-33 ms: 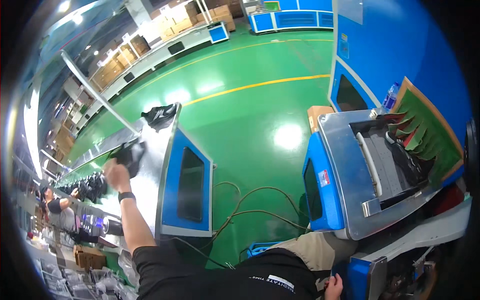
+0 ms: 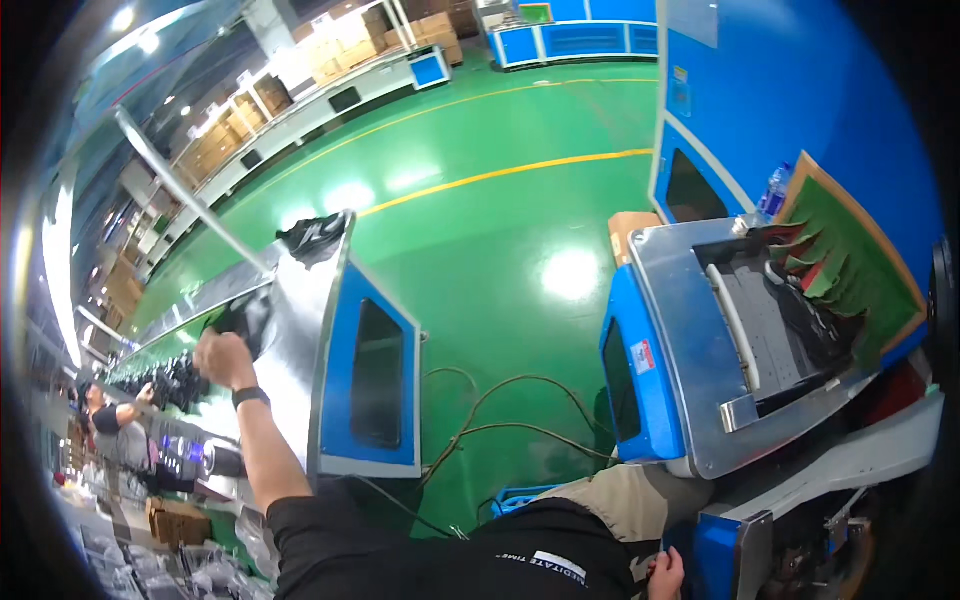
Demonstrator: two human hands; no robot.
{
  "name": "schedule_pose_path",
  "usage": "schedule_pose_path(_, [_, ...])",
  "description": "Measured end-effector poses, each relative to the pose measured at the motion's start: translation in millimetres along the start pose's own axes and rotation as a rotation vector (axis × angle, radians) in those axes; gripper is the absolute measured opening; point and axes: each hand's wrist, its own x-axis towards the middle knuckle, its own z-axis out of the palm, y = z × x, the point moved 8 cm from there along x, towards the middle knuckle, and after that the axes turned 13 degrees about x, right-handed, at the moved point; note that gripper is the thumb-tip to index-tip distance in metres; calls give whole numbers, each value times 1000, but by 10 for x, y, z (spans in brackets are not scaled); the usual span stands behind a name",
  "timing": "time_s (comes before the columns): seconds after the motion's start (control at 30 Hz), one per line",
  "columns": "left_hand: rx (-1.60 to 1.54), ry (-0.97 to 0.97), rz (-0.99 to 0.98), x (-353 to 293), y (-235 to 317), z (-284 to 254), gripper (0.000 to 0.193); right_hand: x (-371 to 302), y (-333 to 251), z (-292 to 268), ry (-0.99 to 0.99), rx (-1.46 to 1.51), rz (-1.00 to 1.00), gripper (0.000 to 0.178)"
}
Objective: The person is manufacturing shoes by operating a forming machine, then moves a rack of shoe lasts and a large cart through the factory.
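My left hand [image 2: 225,360], with a dark band on the wrist, reaches over the end of a metal-topped conveyor table on the left. Its fingers are curled at the near edge of a black shoe [image 2: 252,318], which is partly hidden behind them. Another black sneaker [image 2: 312,238] rests at the table's far corner. Low in the view, my right hand [image 2: 665,576] hangs beside my trousers, its fingers bent inward. What it may hold cannot be made out. To the right, a black sneaker [image 2: 800,310] lies inside the open bay of a blue machine [image 2: 640,400], near green flaps.
Hoses [image 2: 490,428] loop across the green floor [image 2: 480,250] between table and machine. A clear bottle [image 2: 776,190] and a brown carton [image 2: 632,234] stand by the machine. Several black shoes [image 2: 165,385] line the table farther left, where another person [image 2: 118,420] works.
The whole view has shifted slightly. My left hand has drawn a little nearer and to the left at the black shoe; my right hand stays put.
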Motion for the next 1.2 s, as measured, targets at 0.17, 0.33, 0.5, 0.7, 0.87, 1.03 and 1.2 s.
schedule_pose_path(0.17, [-663,-25,550,-829,2116,-80,44,156,891,-199,212,387,-49,42])
schedule_pose_path(0.33, [-1260,-234,1419,-3251,4244,-1854,56,-410,208,-464,384,224,166,46])
schedule_pose_path(0.5, [-1552,-290,2136,-5669,4957,-4679,73,-938,540,-841,583,101,423,45])
schedule_pose_path(0.7, [-1619,-261,2248,-7394,5675,-6235,81,-1144,709,-470,422,-48,454,42])
schedule_pose_path(0.87, [-1397,114,2157,-7507,5614,-6385,79,-1023,155,-227,585,139,106,37])
schedule_pose_path(1.03, [-1234,-468,2364,-7120,5194,-6016,65,-561,-383,-368,405,202,231,35])
schedule_pose_path(1.2, [-1560,-915,2028,-6411,4400,-5535,68,-296,-916,-729,477,482,-12,46])
